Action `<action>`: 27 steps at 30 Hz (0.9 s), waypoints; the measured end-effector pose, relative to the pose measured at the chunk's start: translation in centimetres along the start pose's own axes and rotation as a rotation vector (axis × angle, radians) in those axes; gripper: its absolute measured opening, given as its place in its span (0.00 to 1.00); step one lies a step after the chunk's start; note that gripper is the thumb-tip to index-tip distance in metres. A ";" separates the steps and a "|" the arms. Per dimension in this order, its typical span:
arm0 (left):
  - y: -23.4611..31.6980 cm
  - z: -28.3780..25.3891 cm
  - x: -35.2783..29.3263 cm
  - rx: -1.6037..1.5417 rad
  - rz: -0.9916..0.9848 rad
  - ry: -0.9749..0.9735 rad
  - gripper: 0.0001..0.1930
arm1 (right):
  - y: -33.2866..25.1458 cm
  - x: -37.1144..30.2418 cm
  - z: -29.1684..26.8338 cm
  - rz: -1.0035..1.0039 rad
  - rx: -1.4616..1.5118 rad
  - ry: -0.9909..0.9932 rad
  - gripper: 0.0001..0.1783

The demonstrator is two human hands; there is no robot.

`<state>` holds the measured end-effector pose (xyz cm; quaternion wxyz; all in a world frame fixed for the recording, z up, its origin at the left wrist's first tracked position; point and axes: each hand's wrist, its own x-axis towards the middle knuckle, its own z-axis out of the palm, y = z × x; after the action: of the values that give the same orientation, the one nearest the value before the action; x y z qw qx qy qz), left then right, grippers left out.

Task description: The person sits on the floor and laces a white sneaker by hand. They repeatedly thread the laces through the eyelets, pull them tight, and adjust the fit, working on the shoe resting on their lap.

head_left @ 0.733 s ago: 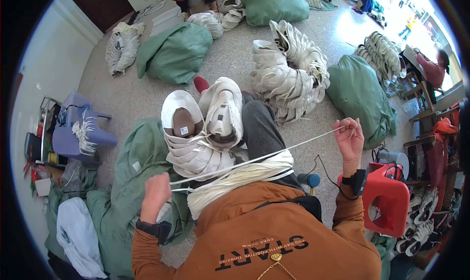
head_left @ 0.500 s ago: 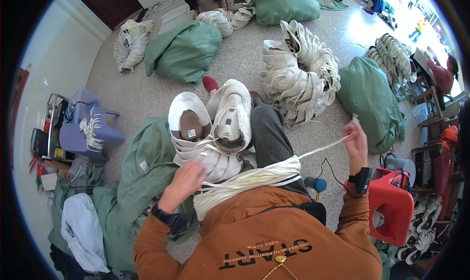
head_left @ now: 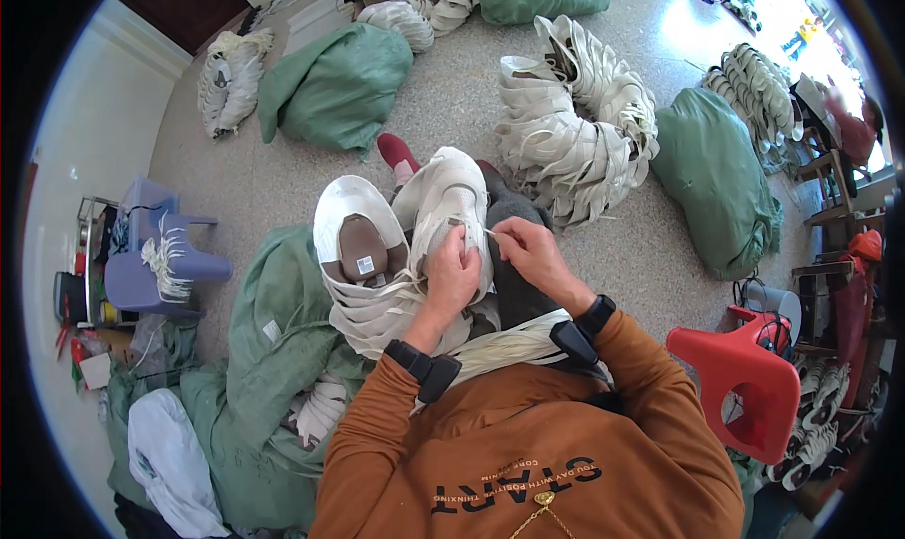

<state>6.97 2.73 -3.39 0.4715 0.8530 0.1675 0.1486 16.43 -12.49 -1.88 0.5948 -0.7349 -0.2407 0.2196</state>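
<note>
A pale shoe upper [head_left: 449,185] rests across my lap, its toe pointing away from me. My left hand [head_left: 452,280] is closed on its near part, fingers bent at the opening. Just right of it, my right hand [head_left: 535,256] pinches the tip of a white shoelace [head_left: 489,231] against the shoe's side. Beside this shoe, a stack of nested white shoe uppers [head_left: 363,313] leans to the left, its top one showing a brown insole [head_left: 361,245]. A bundle of white laces [head_left: 504,350] lies over my lap, partly covered by my wrists.
Green sacks [head_left: 716,181] lie on the floor ahead and at the right. A curved row of shoe uppers [head_left: 580,152] stands in front. A purple stool [head_left: 170,265] holding laces is at the left, a red stool [head_left: 740,379] at the right. A person [head_left: 853,129] sits far right.
Both hands have come inward to the shoe. My right hand, earlier pulling a lace out to the right, now holds a lace tip at the shoe. My left hand has moved onto the shoe upper.
</note>
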 end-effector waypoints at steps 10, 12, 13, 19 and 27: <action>0.2 0.0 -0.4 -0.046 0.008 0.040 0.17 | -1.4 2.9 0.6 -0.147 -0.301 -0.073 0.07; 0.3 -0.1 -0.5 -0.068 -0.014 0.036 0.17 | -1.5 3.5 0.4 -0.146 -0.305 -0.114 0.06; 0.3 -0.1 -0.5 -0.078 -0.022 0.035 0.16 | -1.6 3.7 0.2 -0.131 -0.296 -0.140 0.06; 0.7 -0.3 -0.7 -0.137 -0.061 0.062 0.14 | -2.0 4.5 1.0 -0.408 -0.652 -0.174 0.05; -0.4 0.7 -0.9 -0.061 0.067 0.088 0.14 | 0.4 4.5 2.0 -0.339 -0.596 -0.061 0.04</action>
<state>6.44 2.02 -4.21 0.4843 0.8360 0.1546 0.2066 18.83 -8.28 -2.86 0.3744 -0.8190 -0.4307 0.0596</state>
